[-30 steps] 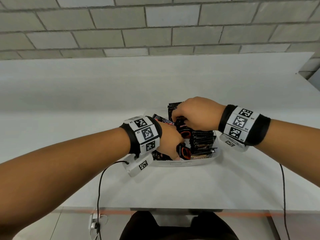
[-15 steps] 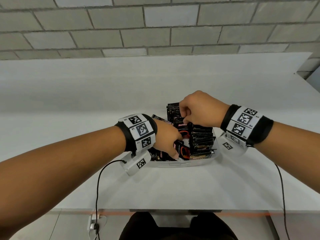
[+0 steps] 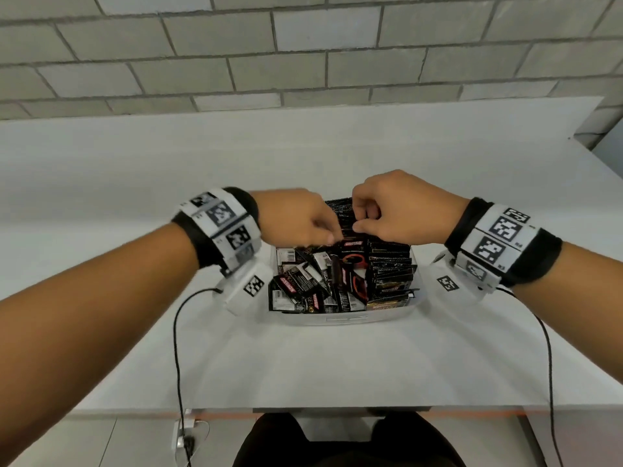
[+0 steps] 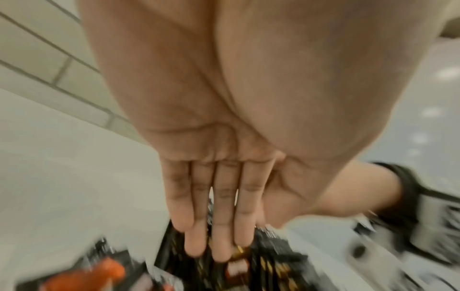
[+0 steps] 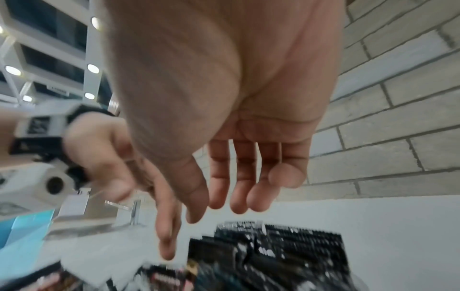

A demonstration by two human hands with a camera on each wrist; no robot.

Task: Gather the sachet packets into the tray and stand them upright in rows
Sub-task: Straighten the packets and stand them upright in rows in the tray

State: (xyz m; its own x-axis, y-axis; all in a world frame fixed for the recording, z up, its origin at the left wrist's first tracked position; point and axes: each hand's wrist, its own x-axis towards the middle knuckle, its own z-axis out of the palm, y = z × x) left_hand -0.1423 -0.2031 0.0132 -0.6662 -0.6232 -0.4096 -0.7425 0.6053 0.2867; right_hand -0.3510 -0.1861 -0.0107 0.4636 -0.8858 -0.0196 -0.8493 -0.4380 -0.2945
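A clear plastic tray (image 3: 344, 320) sits mid-table. On its right side black sachet packets (image 3: 391, 271) stand upright in a row, blurred in the right wrist view (image 5: 286, 248). Loose packets (image 3: 303, 284) lie jumbled on its left side. Both hands hover over the tray's far end, close together. My left hand (image 3: 328, 232) has straight fingers (image 4: 219, 236) held together, tips over the standing packets, and holds nothing. My right hand (image 3: 362, 220) hangs just above the packets with loosely curved fingers (image 5: 239, 196) and nothing between them.
The white table (image 3: 337, 365) runs back to a grey block wall (image 3: 303, 62). Its near edge (image 3: 337, 408) lies just below the tray. Thin black cables (image 3: 176, 348) trail from both wristbands over that edge.
My left hand has left the loose pile at the tray's near left and moved to the far end beside my right hand. My right hand has lifted slightly off the packets.
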